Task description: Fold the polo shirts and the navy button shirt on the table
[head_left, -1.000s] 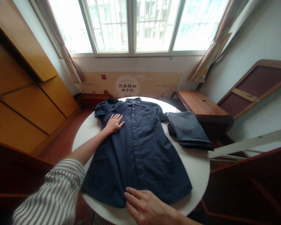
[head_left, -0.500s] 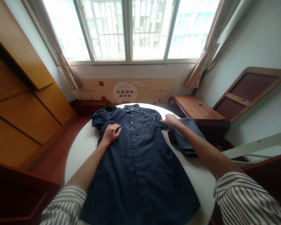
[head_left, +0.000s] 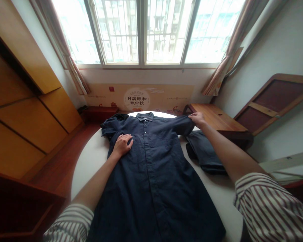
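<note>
A navy short-sleeved button-up shirt lies front up on a round white table, its collar toward the window. My left hand rests flat on the chest at the left, fingers stretched out. At the right, my right hand pinches the end of the shirt's sleeve and holds it drawn outward. The left sleeve lies somewhat crumpled, with dark cloth behind it. Below my right forearm, folded grey-blue clothing lies at the table's right side.
Beyond the table's right edge stands a wooden side table. Wooden cabinets line the left. A printed banner hangs on the wall under the barred window. A framed panel leans against the right wall.
My right hand has moved outward and away from me, pulling the right sleeve out straight. The left hand stays on the chest. The view has shifted slightly.
</note>
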The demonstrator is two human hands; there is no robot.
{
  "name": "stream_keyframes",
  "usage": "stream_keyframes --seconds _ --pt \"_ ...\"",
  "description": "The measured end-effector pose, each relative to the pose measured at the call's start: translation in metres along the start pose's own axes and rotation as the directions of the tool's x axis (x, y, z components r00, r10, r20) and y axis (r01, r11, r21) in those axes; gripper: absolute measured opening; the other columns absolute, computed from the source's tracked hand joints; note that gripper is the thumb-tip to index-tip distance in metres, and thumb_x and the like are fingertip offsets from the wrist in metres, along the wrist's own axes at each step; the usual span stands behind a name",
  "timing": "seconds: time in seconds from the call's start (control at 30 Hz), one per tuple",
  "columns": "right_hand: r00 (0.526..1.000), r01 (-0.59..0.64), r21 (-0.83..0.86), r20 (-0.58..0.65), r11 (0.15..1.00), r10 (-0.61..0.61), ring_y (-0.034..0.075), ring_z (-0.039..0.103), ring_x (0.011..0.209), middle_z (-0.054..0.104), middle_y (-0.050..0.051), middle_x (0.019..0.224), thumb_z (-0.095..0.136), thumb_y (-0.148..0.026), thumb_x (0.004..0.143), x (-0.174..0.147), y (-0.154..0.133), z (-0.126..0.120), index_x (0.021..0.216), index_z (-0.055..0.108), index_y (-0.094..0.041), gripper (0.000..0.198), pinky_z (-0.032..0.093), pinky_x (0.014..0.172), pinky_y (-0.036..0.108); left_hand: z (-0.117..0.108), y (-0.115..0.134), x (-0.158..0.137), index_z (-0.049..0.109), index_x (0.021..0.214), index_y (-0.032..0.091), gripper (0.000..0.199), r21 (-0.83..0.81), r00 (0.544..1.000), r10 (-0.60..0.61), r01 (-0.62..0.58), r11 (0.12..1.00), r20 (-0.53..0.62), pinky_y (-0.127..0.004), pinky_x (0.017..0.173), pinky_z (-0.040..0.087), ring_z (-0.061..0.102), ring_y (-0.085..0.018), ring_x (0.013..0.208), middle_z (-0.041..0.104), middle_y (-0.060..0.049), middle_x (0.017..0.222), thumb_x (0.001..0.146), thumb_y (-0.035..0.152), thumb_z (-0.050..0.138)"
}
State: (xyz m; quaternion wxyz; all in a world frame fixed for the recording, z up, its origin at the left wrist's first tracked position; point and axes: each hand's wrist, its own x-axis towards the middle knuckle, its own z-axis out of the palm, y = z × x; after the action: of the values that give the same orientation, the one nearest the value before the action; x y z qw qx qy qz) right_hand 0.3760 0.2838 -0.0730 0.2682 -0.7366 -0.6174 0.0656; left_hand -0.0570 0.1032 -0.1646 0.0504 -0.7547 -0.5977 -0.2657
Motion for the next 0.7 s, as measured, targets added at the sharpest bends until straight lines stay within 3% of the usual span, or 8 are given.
stream_keyframes --seconds 0.2,0.43,0.5,0.6,0.7 --pt "0.999 -0.045 -0.078 -0.032 0.996 0.043 0.026 0.068 0.094 0.072 0.016 0.099 0.058 -0.025 0.083 0.005 0.015 -0.002 0.099 0.072 -0.012 0.025 0.053 0.084 0.032 0.000 0.001 0.000 0.071 0.115 0.018 0.031 -0.006 1.000 -0.005 0.005 1.000 0.008 -0.045 0.114 0.035 0.059 -0.025 0.125 0.068 -0.010 0.127 0.093 0.030 0.053" --pt "0.995 0.094 -0.196 0.045 0.976 -0.087 0.038 0.051 0.127 0.058 0.026 0.131 0.063 -0.022 0.081 0.004 -0.019 0.005 0.114 0.068 -0.007 0.037 0.041 0.104 0.047 0.000 0.001 0.000 0.070 0.116 0.019 0.031 0.006 1.000 -0.011 0.011 1.000 0.015 -0.044 0.114 0.034 0.059 -0.024 0.125 0.068 -0.009 0.127 0.093 0.030 0.052" --pt "0.986 0.146 -0.195 0.111 0.970 -0.126 0.034 0.055 0.124 0.064 0.022 0.124 0.063 -0.020 0.079 0.008 -0.033 0.012 0.106 0.072 -0.009 0.030 0.043 0.103 0.040 0.000 0.001 0.000 0.070 0.116 0.020 0.031 0.011 1.000 -0.013 0.013 1.000 0.015 -0.043 0.115 0.034 0.059 -0.024 0.125 0.068 -0.009 0.128 0.094 0.031 0.052" --pt "0.964 0.173 -0.164 0.231 0.971 -0.133 0.026 0.067 0.101 0.074 0.015 0.097 0.064 -0.018 0.078 0.016 -0.053 0.029 0.090 0.076 -0.012 0.018 0.050 0.090 0.028 0.000 0.002 0.000 0.070 0.117 0.020 0.031 0.019 1.000 -0.012 0.012 1.000 0.016 -0.043 0.115 0.034 0.058 -0.023 0.125 0.067 -0.009 0.129 0.094 0.031 0.051" --pt "0.942 0.173 -0.149 0.313 0.974 -0.119 0.023 0.070 0.087 0.074 0.012 0.083 0.068 -0.021 0.076 0.023 -0.064 0.049 0.086 0.076 -0.012 0.015 0.054 0.081 0.027 0.000 0.002 0.000 0.070 0.117 0.020 0.031 0.021 1.000 -0.009 0.008 1.000 0.013 -0.043 0.115 0.034 0.058 -0.023 0.125 0.067 -0.009 0.129 0.094 0.031 0.051"
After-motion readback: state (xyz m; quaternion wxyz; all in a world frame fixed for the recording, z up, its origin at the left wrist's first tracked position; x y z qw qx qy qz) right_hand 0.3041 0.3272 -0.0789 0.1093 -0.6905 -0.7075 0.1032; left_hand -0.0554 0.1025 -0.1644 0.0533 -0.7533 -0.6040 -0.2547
